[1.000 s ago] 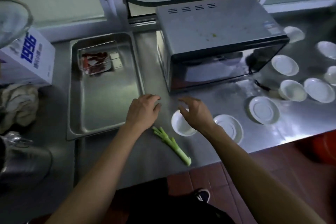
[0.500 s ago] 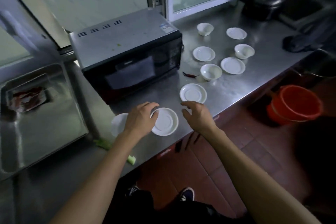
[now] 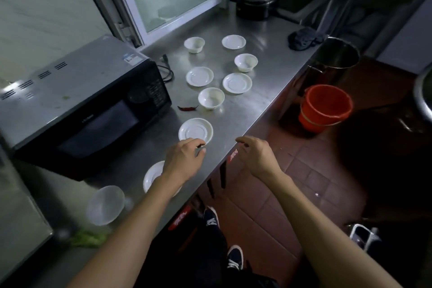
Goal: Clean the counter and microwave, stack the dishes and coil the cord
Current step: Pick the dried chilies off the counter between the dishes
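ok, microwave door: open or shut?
Shut. The microwave door lies flush with the black control panel, with no gap along its edge and nothing of the inside showing.

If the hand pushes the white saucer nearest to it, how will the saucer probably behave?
The saucer looks flat and low, so it will likely slide, not tip. The steel counter looks smooth, so it may slide easily. It seems ceramic, probably breakable.

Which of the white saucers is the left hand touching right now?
The saucer just in front of the microwave, below the dried red chili. The left hand has its fingertips on that saucer's near rim; the other saucers sit untouched.
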Demonstrator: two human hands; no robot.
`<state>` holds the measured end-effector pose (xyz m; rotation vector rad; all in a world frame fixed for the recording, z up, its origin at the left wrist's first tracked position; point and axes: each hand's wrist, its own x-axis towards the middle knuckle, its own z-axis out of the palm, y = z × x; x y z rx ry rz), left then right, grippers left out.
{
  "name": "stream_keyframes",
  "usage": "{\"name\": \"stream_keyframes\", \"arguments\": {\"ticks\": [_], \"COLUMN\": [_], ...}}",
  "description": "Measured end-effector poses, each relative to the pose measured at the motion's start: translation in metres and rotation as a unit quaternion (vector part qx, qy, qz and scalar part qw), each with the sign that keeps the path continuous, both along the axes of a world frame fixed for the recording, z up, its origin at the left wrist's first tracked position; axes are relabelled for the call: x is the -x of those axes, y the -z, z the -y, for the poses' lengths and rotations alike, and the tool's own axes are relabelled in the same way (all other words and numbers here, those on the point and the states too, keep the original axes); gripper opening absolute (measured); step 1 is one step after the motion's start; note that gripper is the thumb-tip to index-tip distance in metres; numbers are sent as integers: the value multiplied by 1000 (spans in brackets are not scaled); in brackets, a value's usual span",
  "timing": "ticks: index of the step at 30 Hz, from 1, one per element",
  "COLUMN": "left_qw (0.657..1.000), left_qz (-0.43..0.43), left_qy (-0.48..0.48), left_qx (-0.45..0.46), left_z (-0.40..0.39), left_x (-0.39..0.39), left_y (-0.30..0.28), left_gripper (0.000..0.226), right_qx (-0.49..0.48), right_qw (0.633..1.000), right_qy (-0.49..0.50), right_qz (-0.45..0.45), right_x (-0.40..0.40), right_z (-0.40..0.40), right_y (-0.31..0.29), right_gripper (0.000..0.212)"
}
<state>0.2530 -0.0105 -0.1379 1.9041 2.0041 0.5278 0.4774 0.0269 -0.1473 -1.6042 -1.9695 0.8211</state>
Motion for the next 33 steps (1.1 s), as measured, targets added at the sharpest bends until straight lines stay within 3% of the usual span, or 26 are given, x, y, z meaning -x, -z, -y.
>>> {"name": "stream_keyframes", "arguments": {"ticks": [8,14,20,33], "left_qw": [999,993,992,994], "left_qz": [47,99,88,35], "left_qy": [-20,-71,-90,-84], "left_qx": [5,5,4,64], "left_z": [-74,-141,-183,-256], "left_x": [9,44,87,112], "left_y": [38,71,99,134], "left_gripper": [30,26,20,32], "right_qx": [14,20,50,72], "right_qw": [999,993,987,987], "right_qy": [-16,-90,-122,-123], "right_qz": [32,69,91,75], "right_x": [14,48,85,117], "right_z": [-61,-128,-175,-220], "right_y": [12,20,30,44], "right_gripper": [29,28,28,27]}}
